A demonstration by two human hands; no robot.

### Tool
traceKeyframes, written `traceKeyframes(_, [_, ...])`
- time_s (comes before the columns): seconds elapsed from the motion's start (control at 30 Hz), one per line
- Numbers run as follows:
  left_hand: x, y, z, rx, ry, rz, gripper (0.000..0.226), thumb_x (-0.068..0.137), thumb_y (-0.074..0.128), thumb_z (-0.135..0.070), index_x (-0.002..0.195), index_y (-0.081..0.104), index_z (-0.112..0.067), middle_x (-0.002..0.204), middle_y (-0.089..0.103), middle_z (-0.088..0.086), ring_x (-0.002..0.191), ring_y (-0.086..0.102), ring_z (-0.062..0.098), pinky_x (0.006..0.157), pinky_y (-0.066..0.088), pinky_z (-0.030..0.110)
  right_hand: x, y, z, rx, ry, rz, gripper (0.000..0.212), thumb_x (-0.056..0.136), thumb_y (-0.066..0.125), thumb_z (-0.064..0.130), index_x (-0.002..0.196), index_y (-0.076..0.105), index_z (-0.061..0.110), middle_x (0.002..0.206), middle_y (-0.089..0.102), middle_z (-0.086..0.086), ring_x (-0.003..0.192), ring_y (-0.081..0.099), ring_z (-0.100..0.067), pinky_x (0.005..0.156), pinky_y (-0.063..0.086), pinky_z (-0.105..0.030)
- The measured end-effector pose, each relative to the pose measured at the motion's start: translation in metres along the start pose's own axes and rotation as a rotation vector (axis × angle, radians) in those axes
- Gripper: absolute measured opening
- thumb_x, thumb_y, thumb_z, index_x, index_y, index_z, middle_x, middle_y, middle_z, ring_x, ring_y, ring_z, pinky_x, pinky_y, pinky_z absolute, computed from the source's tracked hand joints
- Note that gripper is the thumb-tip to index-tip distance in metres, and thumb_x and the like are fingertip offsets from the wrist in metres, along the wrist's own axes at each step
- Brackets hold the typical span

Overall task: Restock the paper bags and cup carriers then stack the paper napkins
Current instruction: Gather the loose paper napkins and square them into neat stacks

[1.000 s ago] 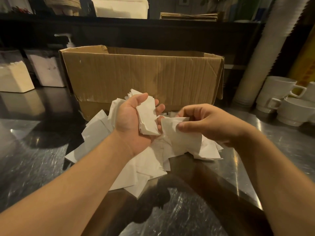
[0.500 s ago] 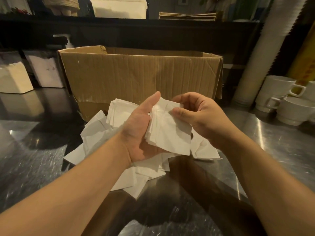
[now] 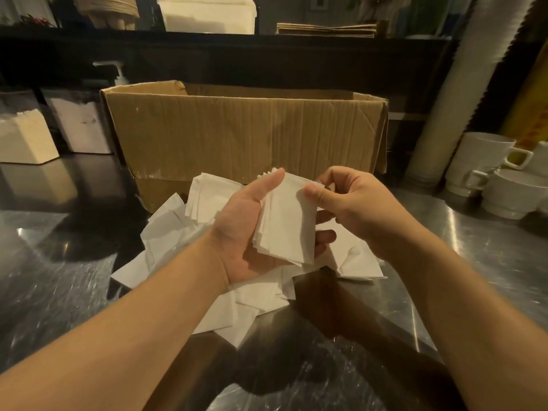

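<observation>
A small stack of white paper napkins [image 3: 286,223] lies in my left hand [image 3: 246,229], palm up, with the thumb along its left edge and the fingers curled under it. My right hand [image 3: 347,203] pinches the stack's upper right corner between thumb and fingers. Under both hands a loose pile of napkins [image 3: 166,232] is spread over the steel counter [image 3: 59,292]. Behind the pile stands an open brown cardboard box [image 3: 243,137]; its inside is hidden.
White napkin stacks in holders [image 3: 23,137] stand at the far left. White cups [image 3: 480,161] and a tall sleeve of cups [image 3: 462,84] sit at the right. Flat brown paper bags [image 3: 326,28] lie on the dark back shelf.
My right hand lifted a napkin from the pile and laid it on the stack in my left hand. My left hand opened flatter under the stack, and both hands rose slightly.
</observation>
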State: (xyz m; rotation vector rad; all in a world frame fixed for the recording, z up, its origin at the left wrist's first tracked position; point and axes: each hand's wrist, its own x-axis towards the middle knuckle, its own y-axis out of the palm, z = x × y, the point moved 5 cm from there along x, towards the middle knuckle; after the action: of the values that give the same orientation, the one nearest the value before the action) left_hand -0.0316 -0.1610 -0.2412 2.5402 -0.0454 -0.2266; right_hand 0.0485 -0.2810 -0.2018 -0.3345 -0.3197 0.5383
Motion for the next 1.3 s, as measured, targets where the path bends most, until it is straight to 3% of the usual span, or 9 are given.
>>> traceKeyframes(0.13, [-0.001, 0.003, 0.004, 0.017, -0.048, 0.07, 0.047, 0.09, 0.065, -0.043, 0.126, 0.067, -0.012, 0.113, 0.064, 0.018, 0.096, 0.064, 0.035, 0.097, 0.048, 0.05, 0.001, 0.007, -0.005, 0.023, 0.031, -0.019, 0.014, 0.093, 0.071, 0.034, 0.098, 0.065, 0.022, 0.099, 0.072, 0.005, 0.088, 0.074, -0.016, 0.074, 0.063, -0.03])
traceKeyframes(0.37, [-0.002, 0.0, 0.003, -0.067, -0.075, -0.012, 0.046, 0.086, 0.065, -0.043, 0.117, 0.061, -0.009, 0.105, 0.066, 0.017, 0.076, 0.062, 0.026, 0.075, 0.049, 0.036, 0.007, -0.003, -0.009, -0.052, 0.038, -0.117, 0.005, 0.1, 0.064, 0.027, 0.104, 0.064, 0.024, 0.099, 0.067, 0.004, 0.089, 0.063, -0.013, 0.068, 0.047, -0.022])
traceKeyframes(0.47, [0.001, -0.007, 0.0, -0.112, -0.038, -0.058, 0.053, 0.09, 0.063, -0.047, 0.126, 0.057, -0.008, 0.107, 0.065, 0.016, 0.077, 0.06, 0.026, 0.071, 0.049, 0.037, 0.013, -0.014, -0.017, -0.153, 0.115, -0.13, 0.018, 0.1, 0.064, 0.028, 0.116, 0.064, 0.02, 0.105, 0.066, 0.003, 0.096, 0.063, -0.015, 0.07, 0.046, -0.022])
traceKeyframes(0.57, [0.001, -0.012, -0.001, -0.164, -0.003, -0.102, 0.049, 0.092, 0.062, -0.047, 0.124, 0.058, -0.01, 0.106, 0.065, 0.014, 0.077, 0.059, 0.025, 0.07, 0.048, 0.036, 0.019, -0.018, -0.028, -0.396, 0.205, -0.033, 0.029, 0.098, 0.067, 0.031, 0.124, 0.06, 0.02, 0.108, 0.064, 0.001, 0.09, 0.061, -0.013, 0.068, 0.048, -0.023])
traceKeyframes(0.67, [0.001, -0.014, -0.002, -0.186, 0.013, -0.129, 0.046, 0.092, 0.061, -0.048, 0.121, 0.059, -0.013, 0.103, 0.068, 0.013, 0.074, 0.058, 0.023, 0.07, 0.046, 0.033, 0.024, -0.018, -0.036, -0.601, 0.278, 0.048, 0.03, 0.095, 0.069, 0.033, 0.123, 0.064, 0.022, 0.11, 0.064, -0.002, 0.096, 0.064, -0.022, 0.077, 0.054, -0.032])
traceKeyframes(0.77, [0.001, -0.014, -0.003, -0.199, 0.007, -0.134, 0.046, 0.09, 0.06, -0.047, 0.12, 0.059, -0.013, 0.102, 0.068, 0.012, 0.07, 0.055, 0.02, 0.07, 0.041, 0.031, 0.023, -0.015, -0.038, -0.706, 0.325, 0.164, 0.039, 0.093, 0.073, 0.03, 0.129, 0.062, 0.022, 0.128, 0.06, -0.005, 0.105, 0.06, -0.024, 0.082, 0.052, -0.032])
traceKeyframes(0.9, [0.001, -0.014, -0.002, -0.194, 0.006, -0.138, 0.045, 0.09, 0.059, -0.046, 0.12, 0.058, -0.012, 0.103, 0.068, 0.011, 0.068, 0.053, 0.02, 0.07, 0.04, 0.031, 0.014, -0.006, -0.041, -0.777, 0.29, 0.313, 0.052, 0.079, 0.086, 0.043, 0.121, 0.059, 0.029, 0.121, 0.058, -0.001, 0.106, 0.059, -0.024, 0.093, 0.057, -0.037])
traceKeyframes(1.03, [0.002, -0.015, -0.002, -0.179, 0.011, -0.145, 0.045, 0.09, 0.06, -0.046, 0.121, 0.06, -0.012, 0.105, 0.068, 0.011, 0.072, 0.056, 0.022, 0.071, 0.042, 0.032, 0.01, 0.005, -0.042, -0.865, 0.234, 0.422, 0.044, 0.086, 0.081, 0.031, 0.122, 0.057, 0.029, 0.117, 0.058, 0.001, 0.105, 0.058, -0.022, 0.087, 0.054, -0.031])
traceKeyframes(1.3, [0.002, -0.013, -0.001, -0.183, 0.016, -0.169, 0.044, 0.089, 0.06, -0.045, 0.119, 0.06, -0.013, 0.102, 0.068, 0.012, 0.076, 0.057, 0.022, 0.073, 0.043, 0.032, 0.014, -0.005, -0.027, -0.827, 0.075, 0.238, 0.025, 0.099, 0.062, 0.021, 0.124, 0.065, 0.026, 0.103, 0.062, 0.003, 0.09, 0.06, -0.016, 0.06, 0.04, -0.018])
